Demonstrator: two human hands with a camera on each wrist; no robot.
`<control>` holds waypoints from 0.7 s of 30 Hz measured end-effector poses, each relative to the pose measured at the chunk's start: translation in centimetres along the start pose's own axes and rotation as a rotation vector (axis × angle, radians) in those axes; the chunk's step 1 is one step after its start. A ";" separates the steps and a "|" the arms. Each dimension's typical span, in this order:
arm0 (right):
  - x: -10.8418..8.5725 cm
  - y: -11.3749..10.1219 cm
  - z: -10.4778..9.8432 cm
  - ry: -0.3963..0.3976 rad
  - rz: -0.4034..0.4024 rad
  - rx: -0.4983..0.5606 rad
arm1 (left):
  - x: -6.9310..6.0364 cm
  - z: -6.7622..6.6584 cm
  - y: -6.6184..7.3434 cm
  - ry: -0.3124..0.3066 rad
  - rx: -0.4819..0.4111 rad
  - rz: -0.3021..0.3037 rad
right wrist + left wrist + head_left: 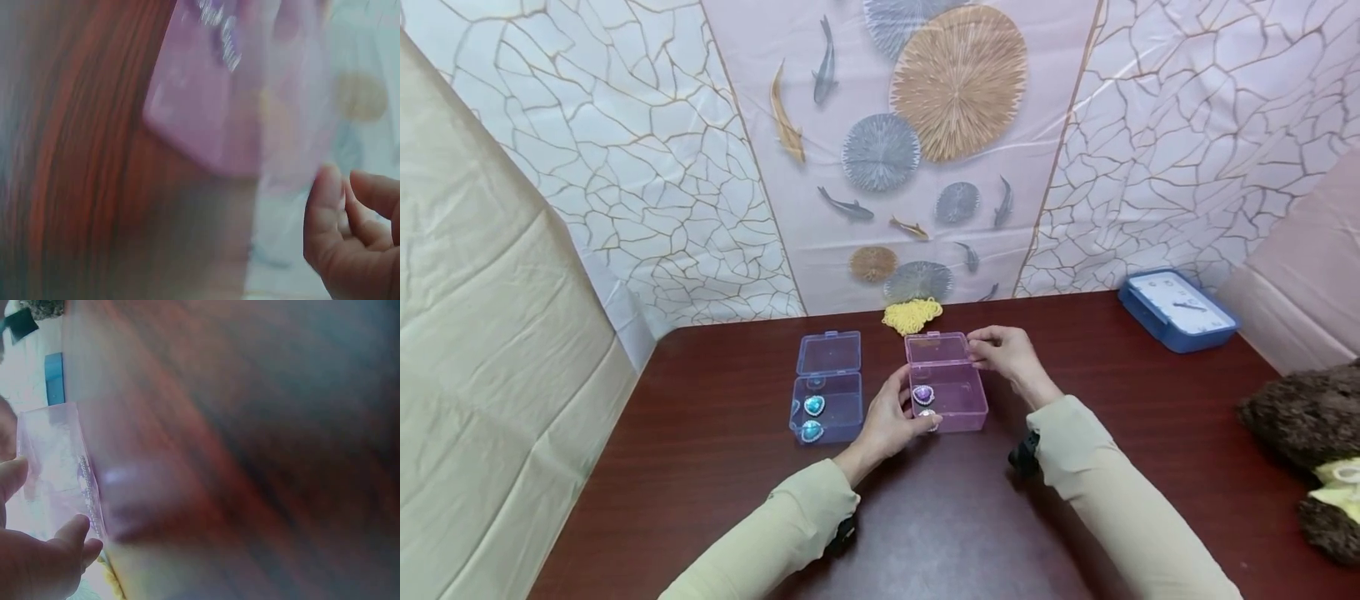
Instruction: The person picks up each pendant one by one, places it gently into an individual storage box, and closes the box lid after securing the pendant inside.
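Observation:
A clear pink box (962,422) stands on the table with its lid (937,348) raised at the back. Along its left side, my left hand (887,423) holds the box, thumb at the front and fingers at the left wall. My right hand (1011,360) pinches the right edge of the raised lid; the right wrist view shows its thumb and forefinger (327,187) close to the lid. Inside lies a purple heart-shaped gem (922,394) with a sparkly rim. A second gem (929,414) is partly hidden by the left thumb.
To the left stands a clear blue box (842,432), lid up, holding blue heart gems (814,405). Behind the pink box lies a yellow bundle (912,317). A blue case with a clock-like face (1183,304) is at back right, and a brown plush (1303,412) at the right edge.

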State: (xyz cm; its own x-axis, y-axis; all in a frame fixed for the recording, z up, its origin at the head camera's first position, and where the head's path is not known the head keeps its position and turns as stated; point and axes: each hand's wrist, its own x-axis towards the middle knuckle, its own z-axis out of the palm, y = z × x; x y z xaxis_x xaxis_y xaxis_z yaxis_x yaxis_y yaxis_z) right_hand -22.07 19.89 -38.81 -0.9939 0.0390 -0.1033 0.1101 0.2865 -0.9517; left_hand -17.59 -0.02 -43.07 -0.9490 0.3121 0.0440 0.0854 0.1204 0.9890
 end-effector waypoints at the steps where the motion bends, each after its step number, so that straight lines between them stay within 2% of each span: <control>1: 0.4 0.3 -0.2 0.024 0.031 0.003 | 0.0 0.0 0.1 -0.002 -0.009 -0.003; 3: 1.2 0.9 -0.5 0.035 0.098 -0.004 | 0.0 -0.1 0.1 -0.002 -0.019 -0.007; 6: 2.0 1.6 -0.7 0.010 0.174 0.022 | 0.1 0.0 0.2 -0.002 -0.018 -0.004; 8: 2.3 1.9 -0.8 -0.019 0.199 0.038 | 0.2 0.2 -0.2 0.003 -0.013 -0.002; 11: 2.5 1.8 -0.9 -0.048 0.187 0.039 | 0.2 0.3 -0.3 0.006 -0.003 -0.009; 15: 2.2 1.5 -1.1 -0.056 0.086 0.013 | 0.0 0.3 -0.4 0.013 0.021 -0.016; 21: 0.8 1.1 -1.5 -0.049 -0.150 -0.025 | 0.0 0.1 -0.4 0.019 0.032 0.000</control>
State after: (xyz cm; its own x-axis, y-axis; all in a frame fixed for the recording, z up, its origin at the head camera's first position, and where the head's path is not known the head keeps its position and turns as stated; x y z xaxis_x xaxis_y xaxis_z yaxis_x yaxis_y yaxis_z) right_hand -22.69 21.62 -39.53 -0.9983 -0.0523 0.0245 -0.0396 0.3094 -0.9501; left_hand -17.63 -0.01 -43.50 -0.9544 0.2946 0.0471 0.0950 0.1504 0.9840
